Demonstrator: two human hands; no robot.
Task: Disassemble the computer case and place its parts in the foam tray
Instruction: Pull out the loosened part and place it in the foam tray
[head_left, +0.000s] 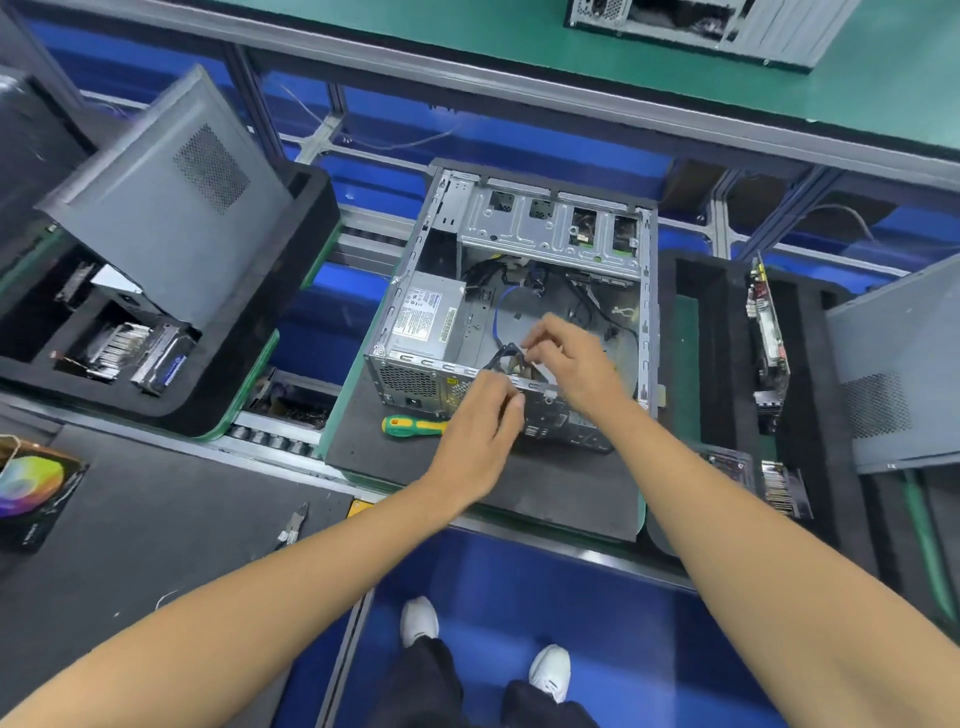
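Observation:
An open grey computer case (519, 234) lies on a dark foam pad (561, 488) in the middle of the bench, its power supply (428, 314) still inside at the left. Both hands work at the case's near rear edge. My left hand (475, 431) has its fingers curled at a black framed part with cables (506, 356), apparently a fan. My right hand (571, 358) pinches the same part from above. Their fingertips hide the contact. A black foam tray (306, 291) at the left holds a grey side panel (171, 192) and several removed parts.
A green and yellow screwdriver (413, 427) lies on the pad left of my left hand. Another foam tray (727, 364) at the right holds circuit cards and a side panel (898, 374). Cutters (293, 525) and a colourful box (31, 493) lie on the near left mat.

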